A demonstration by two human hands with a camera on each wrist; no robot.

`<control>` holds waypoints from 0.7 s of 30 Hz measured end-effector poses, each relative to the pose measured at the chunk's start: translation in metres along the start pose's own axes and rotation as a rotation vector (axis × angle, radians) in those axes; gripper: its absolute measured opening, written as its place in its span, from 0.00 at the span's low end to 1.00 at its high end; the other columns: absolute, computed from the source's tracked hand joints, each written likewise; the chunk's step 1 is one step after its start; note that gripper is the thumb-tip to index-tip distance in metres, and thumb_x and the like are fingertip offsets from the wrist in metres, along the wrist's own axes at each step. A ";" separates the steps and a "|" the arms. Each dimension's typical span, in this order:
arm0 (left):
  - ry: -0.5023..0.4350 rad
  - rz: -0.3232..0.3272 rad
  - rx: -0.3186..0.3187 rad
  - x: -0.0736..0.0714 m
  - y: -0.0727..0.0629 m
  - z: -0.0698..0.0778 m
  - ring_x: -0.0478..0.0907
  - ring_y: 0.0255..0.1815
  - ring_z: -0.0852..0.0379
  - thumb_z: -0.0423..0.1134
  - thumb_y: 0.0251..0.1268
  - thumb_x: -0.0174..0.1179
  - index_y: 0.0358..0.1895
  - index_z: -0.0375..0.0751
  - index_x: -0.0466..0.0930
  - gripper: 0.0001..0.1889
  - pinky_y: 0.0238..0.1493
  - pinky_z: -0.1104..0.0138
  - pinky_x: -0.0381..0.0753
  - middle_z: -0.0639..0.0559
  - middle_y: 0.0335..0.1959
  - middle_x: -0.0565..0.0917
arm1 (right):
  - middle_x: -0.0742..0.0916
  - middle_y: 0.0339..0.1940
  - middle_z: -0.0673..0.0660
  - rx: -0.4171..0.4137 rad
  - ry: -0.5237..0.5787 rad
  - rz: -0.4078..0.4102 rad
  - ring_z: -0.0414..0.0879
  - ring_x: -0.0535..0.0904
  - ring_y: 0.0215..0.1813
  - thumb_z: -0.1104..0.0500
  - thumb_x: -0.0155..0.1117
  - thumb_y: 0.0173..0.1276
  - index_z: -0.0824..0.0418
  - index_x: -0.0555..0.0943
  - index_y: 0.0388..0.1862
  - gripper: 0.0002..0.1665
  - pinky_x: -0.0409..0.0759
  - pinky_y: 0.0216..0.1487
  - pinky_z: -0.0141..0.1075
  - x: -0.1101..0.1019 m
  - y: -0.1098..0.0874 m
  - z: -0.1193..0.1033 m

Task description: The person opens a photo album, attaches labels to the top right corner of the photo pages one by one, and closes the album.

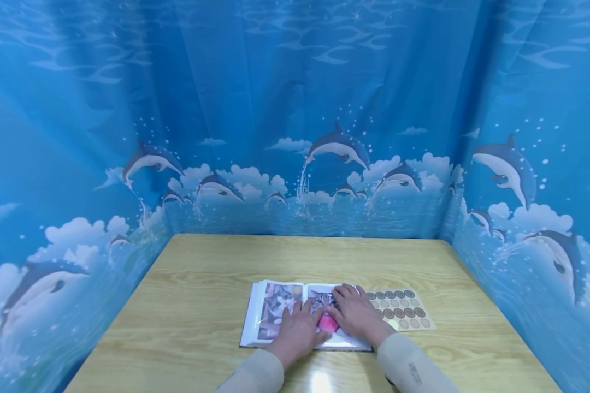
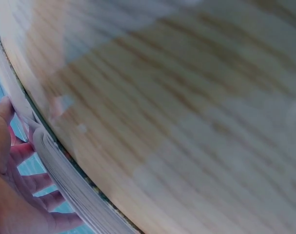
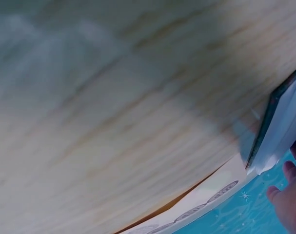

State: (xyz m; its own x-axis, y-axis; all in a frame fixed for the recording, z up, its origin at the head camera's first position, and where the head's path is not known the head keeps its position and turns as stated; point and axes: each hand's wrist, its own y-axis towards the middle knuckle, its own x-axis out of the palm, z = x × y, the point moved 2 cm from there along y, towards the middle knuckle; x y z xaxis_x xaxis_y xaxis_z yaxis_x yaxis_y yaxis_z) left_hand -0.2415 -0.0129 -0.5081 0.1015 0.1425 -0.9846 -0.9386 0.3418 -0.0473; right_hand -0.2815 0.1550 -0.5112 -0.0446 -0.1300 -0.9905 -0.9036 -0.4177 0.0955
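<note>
A photo album (image 1: pixel 253 322) lies open on the table, a cat picture on each page. My left hand (image 1: pixel 296 331) rests with fingers spread around the inner fold, partly over the lower right of the left picture. On the right page lies my right hand (image 1: pixel 358 312), fingers extended over the upper right of the picture. Between the two hands shows a bright pink patch (image 1: pixel 328 322). In the left wrist view, my left fingers (image 2: pixel 38 183) reach over the thick stack of pages (image 2: pixel 72 175). The right wrist view catches my right hand (image 3: pixel 290 200) beside the album's dark cover edge (image 3: pixel 266 124).
A pale sheet (image 1: pixel 419 322) with rows of round brown and cream stickers lies to the album's right, close against it and partly behind my right hand. The wood-grain table (image 1: pixel 201 284) is bordered by blue dolphin-print curtains (image 1: pixel 295 180) at the back and both sides.
</note>
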 end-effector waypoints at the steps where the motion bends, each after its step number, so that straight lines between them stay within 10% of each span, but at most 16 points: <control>1: -0.002 -0.001 -0.001 0.000 0.000 0.000 0.60 0.73 0.36 0.71 0.62 0.53 0.74 0.56 0.67 0.39 0.69 0.37 0.58 0.43 0.75 0.64 | 0.73 0.71 0.61 -0.002 0.000 0.001 0.60 0.62 0.74 0.36 0.44 0.78 0.63 0.70 0.71 0.38 0.52 0.75 0.60 0.000 0.000 0.000; 21: 0.012 0.004 0.008 -0.002 -0.001 0.000 0.60 0.73 0.37 0.71 0.63 0.51 0.75 0.60 0.63 0.39 0.69 0.37 0.59 0.43 0.75 0.63 | 0.75 0.69 0.61 0.020 -0.015 0.003 0.59 0.65 0.72 0.39 0.49 0.77 0.63 0.71 0.70 0.35 0.54 0.73 0.63 -0.003 -0.007 0.004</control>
State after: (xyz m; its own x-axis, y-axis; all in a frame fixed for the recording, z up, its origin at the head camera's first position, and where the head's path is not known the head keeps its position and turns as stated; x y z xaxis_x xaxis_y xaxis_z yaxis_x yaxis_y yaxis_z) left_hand -0.2402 -0.0133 -0.5063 0.0939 0.1328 -0.9867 -0.9364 0.3484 -0.0422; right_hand -0.2768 0.1624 -0.5094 -0.0539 -0.1177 -0.9916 -0.9119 -0.3989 0.0970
